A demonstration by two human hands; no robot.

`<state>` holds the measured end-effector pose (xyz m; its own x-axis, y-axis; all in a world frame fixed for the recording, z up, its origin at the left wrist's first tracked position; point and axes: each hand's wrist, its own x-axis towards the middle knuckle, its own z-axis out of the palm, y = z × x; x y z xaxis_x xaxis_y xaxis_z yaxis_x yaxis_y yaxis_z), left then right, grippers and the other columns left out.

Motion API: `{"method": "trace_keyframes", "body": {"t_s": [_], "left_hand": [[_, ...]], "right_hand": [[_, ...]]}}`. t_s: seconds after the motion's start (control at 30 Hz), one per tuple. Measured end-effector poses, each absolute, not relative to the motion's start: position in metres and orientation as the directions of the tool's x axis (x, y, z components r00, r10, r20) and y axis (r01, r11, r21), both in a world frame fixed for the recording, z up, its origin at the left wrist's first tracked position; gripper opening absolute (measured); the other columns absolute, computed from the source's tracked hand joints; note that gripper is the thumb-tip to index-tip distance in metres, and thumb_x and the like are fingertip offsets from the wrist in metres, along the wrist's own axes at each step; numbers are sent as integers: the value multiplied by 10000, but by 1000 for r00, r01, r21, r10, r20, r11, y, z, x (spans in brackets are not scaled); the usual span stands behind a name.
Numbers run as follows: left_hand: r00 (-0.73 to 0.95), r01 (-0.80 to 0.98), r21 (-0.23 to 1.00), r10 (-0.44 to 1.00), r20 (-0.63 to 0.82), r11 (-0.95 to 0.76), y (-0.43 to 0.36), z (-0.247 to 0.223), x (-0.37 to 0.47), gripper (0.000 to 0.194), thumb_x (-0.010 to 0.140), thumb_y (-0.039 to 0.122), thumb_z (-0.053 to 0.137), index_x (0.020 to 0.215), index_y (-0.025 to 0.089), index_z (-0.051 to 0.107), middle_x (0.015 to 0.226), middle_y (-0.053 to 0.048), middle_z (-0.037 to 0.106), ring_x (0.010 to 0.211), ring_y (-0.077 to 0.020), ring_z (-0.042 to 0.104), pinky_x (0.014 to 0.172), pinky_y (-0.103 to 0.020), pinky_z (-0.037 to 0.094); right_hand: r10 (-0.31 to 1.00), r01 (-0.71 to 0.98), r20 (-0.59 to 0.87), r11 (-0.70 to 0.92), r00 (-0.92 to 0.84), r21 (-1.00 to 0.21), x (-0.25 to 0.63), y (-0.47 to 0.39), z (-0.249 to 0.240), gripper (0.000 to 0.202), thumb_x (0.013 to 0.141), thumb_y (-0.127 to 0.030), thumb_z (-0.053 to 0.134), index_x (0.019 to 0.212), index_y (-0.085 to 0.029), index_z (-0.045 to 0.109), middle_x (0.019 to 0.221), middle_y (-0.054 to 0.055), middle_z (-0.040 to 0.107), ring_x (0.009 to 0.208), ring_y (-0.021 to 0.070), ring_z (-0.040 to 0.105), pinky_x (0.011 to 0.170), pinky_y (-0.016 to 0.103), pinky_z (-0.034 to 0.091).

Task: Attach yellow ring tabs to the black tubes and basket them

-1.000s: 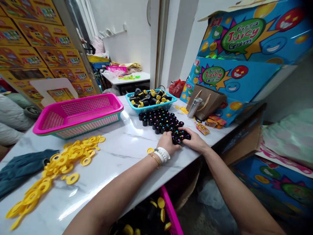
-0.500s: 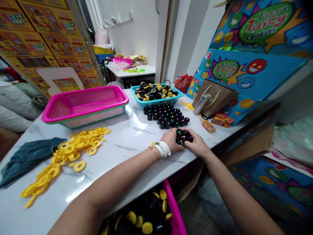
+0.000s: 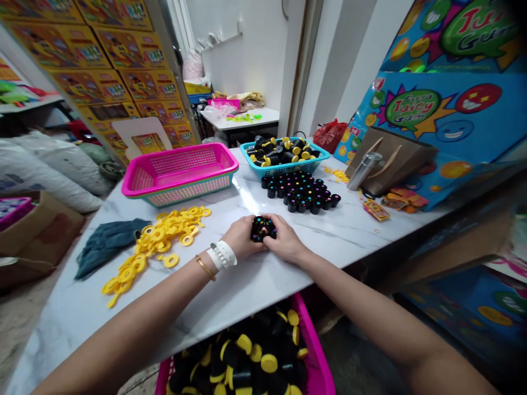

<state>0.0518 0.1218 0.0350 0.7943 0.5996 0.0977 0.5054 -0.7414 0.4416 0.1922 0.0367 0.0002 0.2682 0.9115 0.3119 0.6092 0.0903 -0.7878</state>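
Observation:
A small cluster of black cylinders with coloured dots on top (image 3: pixel 262 227) is squeezed between my two hands on the marble-patterned table (image 3: pixel 230 285). My left hand (image 3: pixel 241 237) closes round its left side, and a white bracelet sits on that wrist. From the right, my right hand (image 3: pixel 286 238) wraps it with the thumb in front. Behind my hands a larger group of the same black cylinders (image 3: pixel 302 189) stands upright, apart from them. Yellow rings with tabs (image 3: pixel 168 233) lie heaped to the left of my left hand.
Stacked pink and teal baskets (image 3: pixel 181 170) stand at the back left. Beside them, a blue basket (image 3: pixel 284 164) holds black pieces with yellow caps. A dark cloth (image 3: pixel 109 241), silver flask (image 3: pixel 364 171) and paper bag (image 3: pixel 397 159) lie around. Below the edge is a full pink basket (image 3: pixel 315 340).
Both hands have moved left and away from the larger group, bringing the small cluster along between them. The camera view has also shifted.

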Motion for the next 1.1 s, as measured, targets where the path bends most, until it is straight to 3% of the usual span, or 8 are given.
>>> {"method": "trace_keyframes", "body": {"t_s": [0.17, 0.33, 0.47, 0.6, 0.73, 0.87, 1.0, 1.1], "left_hand": [[729, 647, 311, 684, 16, -696, 129, 39, 25, 611, 644, 357, 737, 1178, 125, 552, 1039, -142, 619, 938, -284, 633, 826, -339, 497], [709, 659, 337, 705, 18, -672, 122, 39, 24, 851, 639, 340, 768, 1371, 137, 387, 1107, -147, 576, 968, -288, 632, 837, -338, 495], [676, 655, 387, 732, 82, -649, 123, 41, 9, 1006, 607, 475, 796, 1425, 152, 307, 1198, -150, 534, 1059, -292, 597, 886, -339, 480], [623, 709, 369, 779, 72, -601, 129, 36, -13, 668, 682, 540, 719, 1194, 143, 558, 1103, -118, 587, 1003, -275, 600, 888, -367, 476], [633, 712, 396, 774, -3, -580, 116, 30, -24, 279, 744, 386, 689, 934, 184, 667, 1016, -79, 598, 875, -217, 612, 817, -325, 488], [677, 652, 488, 735, -31, -580, 81, 28, -26, 239, 750, 330, 683, 930, 176, 647, 936, -64, 600, 781, -180, 599, 725, -287, 491], [741, 542, 556, 670, 36, -630, 56, 25, -26, 280, 779, 321, 630, 1015, 177, 588, 959, -62, 612, 762, -161, 591, 711, -278, 492], [691, 515, 606, 712, 125, -607, 60, 25, -24, 263, 722, 232, 599, 977, 184, 557, 905, -35, 625, 724, -147, 587, 692, -271, 493]], "right_hand": [[929, 610, 319, 145, 186, -779, 170, 56, 2, 597, 648, -125, 580, 1237, -201, 528, 1242, 92, 552, 1183, 243, 513, 1058, 410, 381], [905, 625, 378, 181, 196, -759, 176, 47, -1, 663, 683, -166, 636, 1321, -228, 467, 1327, 91, 503, 1261, 244, 461, 1091, 416, 352], [869, 603, 410, 174, 278, -779, 187, 31, -4, 566, 731, -257, 673, 1276, -233, 521, 1342, 100, 510, 1274, 265, 457, 1072, 448, 375], [762, 523, 435, 150, 479, -839, 191, 6, -11, 291, 801, -268, 607, 1086, -217, 636, 1205, 104, 606, 1176, 274, 545, 1023, 474, 423], [729, 462, 406, 139, 551, -876, 180, -23, -15, 134, 843, -266, 575, 929, -220, 667, 1045, 89, 667, 1047, 270, 612, 995, 480, 441], [836, 508, 352, 103, 422, -855, 155, -45, -10, 126, 882, -278, 560, 942, -250, 667, 961, 66, 674, 923, 250, 630, 849, 423, 508], [887, 733, 419, 152, 195, -663, 135, -47, -8, 251, 867, -304, 615, 1108, -259, 666, 984, 87, 640, 938, 274, 579, 832, 444, 489], [895, 819, 434, 168, 107, -548, 131, -41, -10, 241, 856, -296, 635, 1088, -266, 692, 933, 82, 623, 880, 264, 559, 790, 434, 483]]}}
